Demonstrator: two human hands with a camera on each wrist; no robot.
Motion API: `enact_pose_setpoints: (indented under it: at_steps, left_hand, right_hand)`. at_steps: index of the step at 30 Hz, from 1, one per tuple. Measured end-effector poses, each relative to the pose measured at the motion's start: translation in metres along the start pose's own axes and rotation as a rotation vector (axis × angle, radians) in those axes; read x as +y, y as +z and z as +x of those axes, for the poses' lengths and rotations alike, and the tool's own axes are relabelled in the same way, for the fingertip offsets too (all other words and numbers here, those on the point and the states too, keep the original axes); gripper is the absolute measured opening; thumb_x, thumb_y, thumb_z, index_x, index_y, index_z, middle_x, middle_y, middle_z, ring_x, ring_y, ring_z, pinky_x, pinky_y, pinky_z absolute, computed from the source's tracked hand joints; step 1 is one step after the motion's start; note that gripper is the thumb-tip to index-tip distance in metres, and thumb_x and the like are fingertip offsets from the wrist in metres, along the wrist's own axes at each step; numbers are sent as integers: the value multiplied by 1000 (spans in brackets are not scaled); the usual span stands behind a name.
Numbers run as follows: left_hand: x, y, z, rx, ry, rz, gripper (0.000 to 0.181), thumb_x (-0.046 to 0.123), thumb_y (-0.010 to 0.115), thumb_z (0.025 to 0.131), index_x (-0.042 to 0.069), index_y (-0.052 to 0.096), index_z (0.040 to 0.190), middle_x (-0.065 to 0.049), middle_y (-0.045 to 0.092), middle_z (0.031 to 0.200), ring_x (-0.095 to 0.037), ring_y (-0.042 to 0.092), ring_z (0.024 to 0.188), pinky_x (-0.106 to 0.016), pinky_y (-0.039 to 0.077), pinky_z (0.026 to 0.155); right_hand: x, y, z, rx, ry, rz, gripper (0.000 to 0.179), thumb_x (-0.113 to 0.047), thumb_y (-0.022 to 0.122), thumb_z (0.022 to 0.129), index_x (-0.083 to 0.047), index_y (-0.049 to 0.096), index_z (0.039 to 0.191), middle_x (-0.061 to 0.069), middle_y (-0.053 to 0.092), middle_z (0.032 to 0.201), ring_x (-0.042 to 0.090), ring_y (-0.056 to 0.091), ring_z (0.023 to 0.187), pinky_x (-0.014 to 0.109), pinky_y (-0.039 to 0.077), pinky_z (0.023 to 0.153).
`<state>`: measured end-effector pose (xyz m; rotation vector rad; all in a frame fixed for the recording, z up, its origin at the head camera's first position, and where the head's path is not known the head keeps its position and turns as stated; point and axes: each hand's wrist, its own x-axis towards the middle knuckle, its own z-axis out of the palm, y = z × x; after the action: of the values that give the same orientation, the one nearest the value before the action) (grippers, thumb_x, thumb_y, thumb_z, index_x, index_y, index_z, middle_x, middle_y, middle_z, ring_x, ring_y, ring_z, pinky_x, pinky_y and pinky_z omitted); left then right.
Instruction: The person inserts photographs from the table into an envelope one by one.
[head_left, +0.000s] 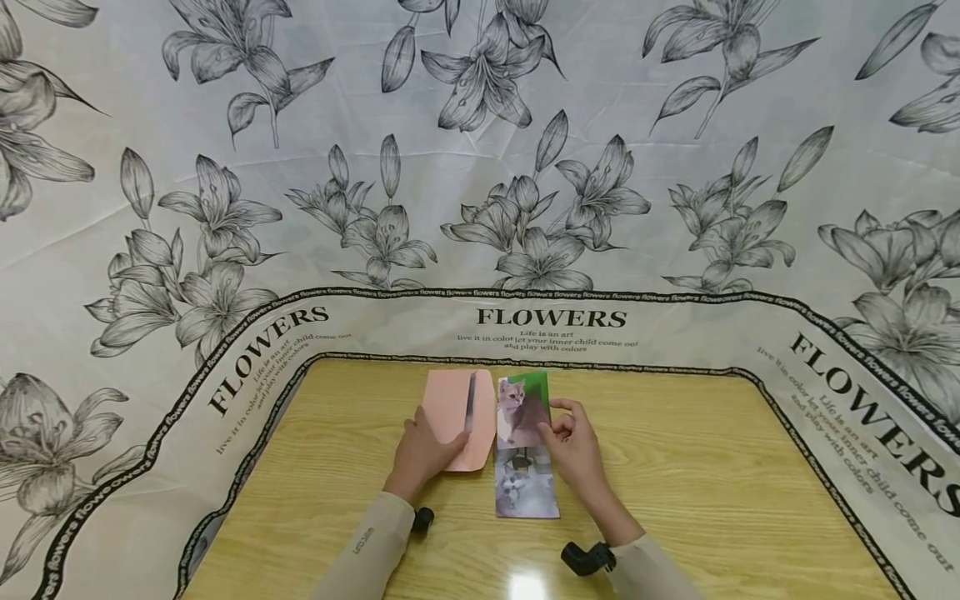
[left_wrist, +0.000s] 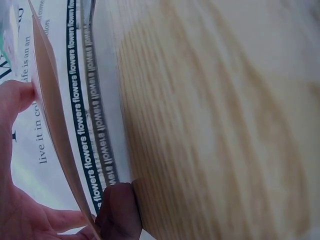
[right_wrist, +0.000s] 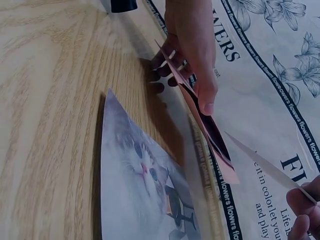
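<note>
My left hand (head_left: pixel 426 452) grips a pink envelope (head_left: pixel 446 408) raised off the table, the thumb on its front and the fingers behind. A dark strip (head_left: pixel 471 400) shows along the envelope's parted opening; what it belongs to is mostly hidden. Beside it my right hand (head_left: pixel 577 446) pinches the right edge of a cat picture card (head_left: pixel 517 408) with a green corner. In the right wrist view that card (right_wrist: pixel 267 162) appears nearly edge-on, apart from the envelope (right_wrist: pixel 205 125). A second cat picture card (head_left: pixel 527 492), greyish, lies on the table below the held one.
The wood-grain table (head_left: pixel 675 467) extends on both sides of the hands. Behind and around it hangs a white cloth (head_left: pixel 390 325) with black flower drawings and lettering. Black wrist devices (head_left: pixel 588 558) sit on both forearms.
</note>
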<state>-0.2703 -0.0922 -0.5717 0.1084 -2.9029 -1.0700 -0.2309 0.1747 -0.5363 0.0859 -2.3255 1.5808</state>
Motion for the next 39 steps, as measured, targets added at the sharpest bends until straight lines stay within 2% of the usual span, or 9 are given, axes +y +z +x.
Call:
enact_pose_setpoints:
  at_steps: [6, 12, 18, 24, 32, 39]
  left_hand:
    - [-1, 0, 1, 4, 7, 5, 117, 62, 79, 87, -11, 28, 162, -41, 47, 142, -49, 65, 113, -60, 56, 95]
    - [-1, 0, 1, 9, 21, 18, 118, 63, 80, 87, -12, 29, 161, -42, 49, 140, -50, 65, 113, -60, 56, 94]
    - [-1, 2, 1, 10, 27, 23, 117, 64, 79, 88, -12, 29, 161, -43, 48, 141, -52, 65, 114, -60, 56, 95]
    - [1, 0, 1, 19, 26, 24, 116, 62, 80, 87, -13, 30, 160, -41, 51, 137, -50, 66, 109, -59, 57, 93]
    - [1, 1, 3, 31, 30, 38, 115, 63, 79, 87, -13, 31, 159, -41, 51, 136, -50, 67, 108, -59, 57, 93]
    - [3, 1, 1, 54, 49, 48, 112, 59, 82, 85, -15, 35, 155, -40, 54, 128, -50, 68, 101, -60, 58, 87]
  right_hand:
    - [0, 16, 11, 5, -17, -4, 40, 1, 75, 99, 3, 58, 134, 9, 63, 77, 11, 52, 67, 23, 44, 64]
    - [4, 28, 22, -5, 31, 11, 41, 1, 75, 98, 4, 58, 135, 11, 63, 77, 11, 53, 66, 23, 45, 63]
    - [10, 36, 31, -11, 74, 26, 41, 1, 75, 99, 5, 57, 135, 6, 63, 75, 11, 53, 64, 23, 45, 59]
    - [11, 45, 38, -32, 102, 53, 42, 1, 74, 98, 5, 57, 136, 7, 63, 75, 12, 54, 65, 23, 44, 58]
    - [12, 55, 42, -39, 109, 41, 41, -2, 75, 99, 5, 57, 136, 8, 64, 75, 12, 54, 64, 25, 44, 57]
    - [16, 64, 42, -30, 106, 17, 42, 0, 76, 97, 7, 57, 133, 5, 63, 73, 12, 55, 66, 25, 45, 59]
